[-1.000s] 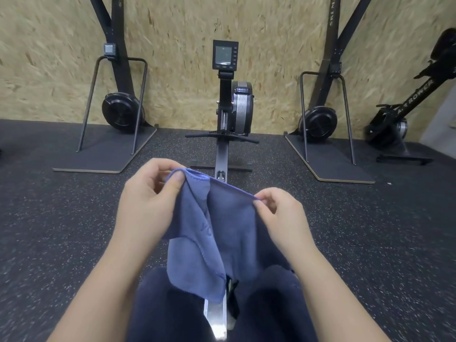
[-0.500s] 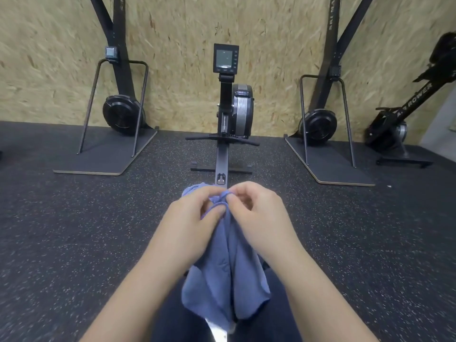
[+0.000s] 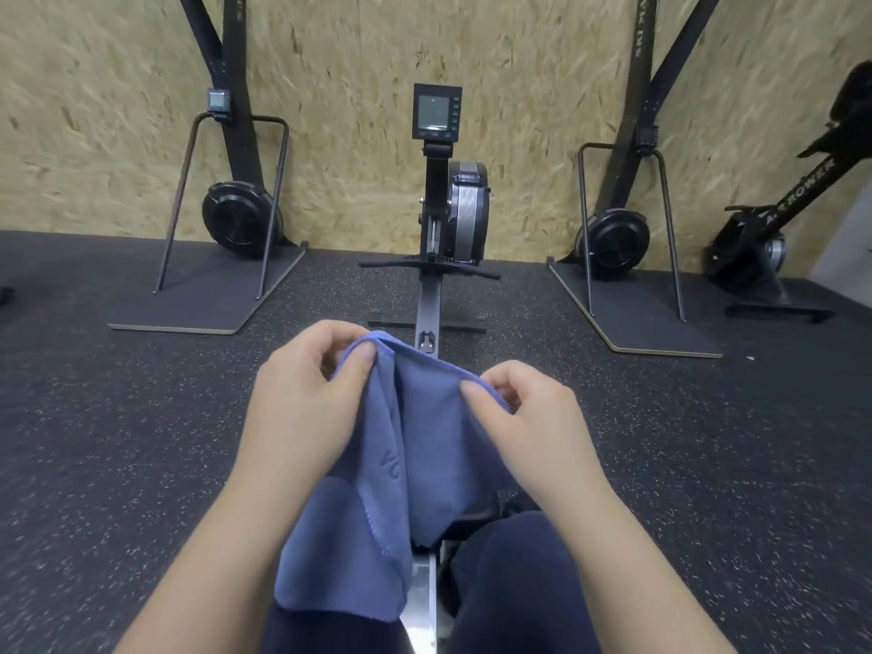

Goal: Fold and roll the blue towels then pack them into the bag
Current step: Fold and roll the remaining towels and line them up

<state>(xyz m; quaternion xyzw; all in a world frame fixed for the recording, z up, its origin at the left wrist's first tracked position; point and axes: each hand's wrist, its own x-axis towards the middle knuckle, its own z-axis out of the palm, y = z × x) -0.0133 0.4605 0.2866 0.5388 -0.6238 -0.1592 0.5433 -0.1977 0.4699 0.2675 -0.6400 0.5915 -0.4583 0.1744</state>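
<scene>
My left hand (image 3: 306, 408) pinches the top edge of the blue towel (image 3: 401, 446) between thumb and curled fingers, at the towel's far left corner, where the hem bunches into a small rounded fold. My right hand (image 3: 528, 422) pinches the same top edge a little to the right and nearer to me, thumb pressed flat on the cloth with the fingers curled behind it. Between the two hands the edge sags in a short, slack line.

The towel hangs down from both grips in front of my lap. It is a soft, matte, violet-tinged blue, doubled over on itself so that two layers show: a longer panel on the left that reaches down over my left thigh, and a shorter one on the right that ends higher. A stitched hem runs down the inner edge of the left panel, and faint tone-on-tone letters sit on the cloth near the middle; I cannot read them.

Under the towel are my legs in dark trousers (image 3: 514, 582), either side of a metal rail (image 3: 422, 601). The rail runs away to a rowing machine (image 3: 448, 205) on the far side of the speckled black floor (image 3: 118, 441), against a chipboard wall (image 3: 354, 63).
</scene>
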